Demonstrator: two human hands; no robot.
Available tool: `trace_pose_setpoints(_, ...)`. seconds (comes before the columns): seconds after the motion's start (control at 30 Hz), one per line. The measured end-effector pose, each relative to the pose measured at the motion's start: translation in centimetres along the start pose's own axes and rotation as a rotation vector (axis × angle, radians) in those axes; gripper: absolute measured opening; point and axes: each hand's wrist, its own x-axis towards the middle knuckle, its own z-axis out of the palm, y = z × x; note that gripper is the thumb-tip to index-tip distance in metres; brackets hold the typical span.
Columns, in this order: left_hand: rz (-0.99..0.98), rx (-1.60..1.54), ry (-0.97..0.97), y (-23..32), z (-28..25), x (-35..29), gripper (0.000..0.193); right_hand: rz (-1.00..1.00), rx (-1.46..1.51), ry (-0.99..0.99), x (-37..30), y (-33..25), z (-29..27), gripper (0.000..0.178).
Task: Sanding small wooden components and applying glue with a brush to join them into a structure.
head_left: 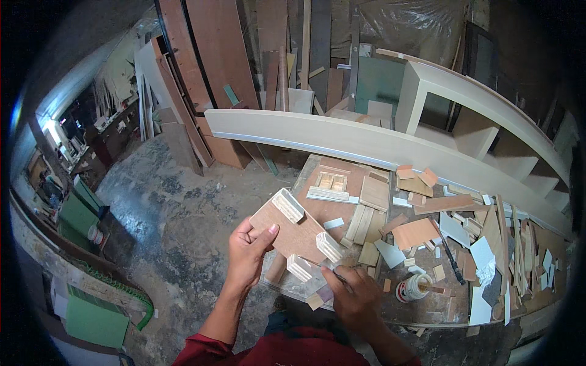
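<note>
My left hand (247,253) grips a thin brown plywood board (293,235) at its left edge, thumb on top. Three small pale blocks with layered edges stand on the board: one at the top corner (287,205), one at the right (329,246) and one at the lower edge (299,268). Close to the board's lower right corner is my right hand (354,293), its fingers curled together. A thin dark sliver shows by its fingertips, too small to name. The board is held above the near left part of a worktable (302,180).
Wood offcuts and panels cover the table, with a white glue tub (412,288) on the right. A long pale panel (299,128) and a shelf frame (421,91) stand behind. Boards (213,55) lean at the back; a green coiled hose (145,311) hangs lower left.
</note>
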Motion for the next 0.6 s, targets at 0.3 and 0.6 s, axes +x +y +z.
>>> trace_pose_setpoints(0.3, 0.011, 0.007, 0.017, 0.1, -0.6, 0.6, 0.025, 0.002, -0.018, -0.028, -0.3, 1.2, -0.5, 0.040)
trace_pose_setpoints(0.6, 0.022, -0.019, 0.034, 0.4, -0.8, 0.3, 0.026, 0.016, 0.020, -0.029, 0.5, 0.9, -1.0, 0.044)
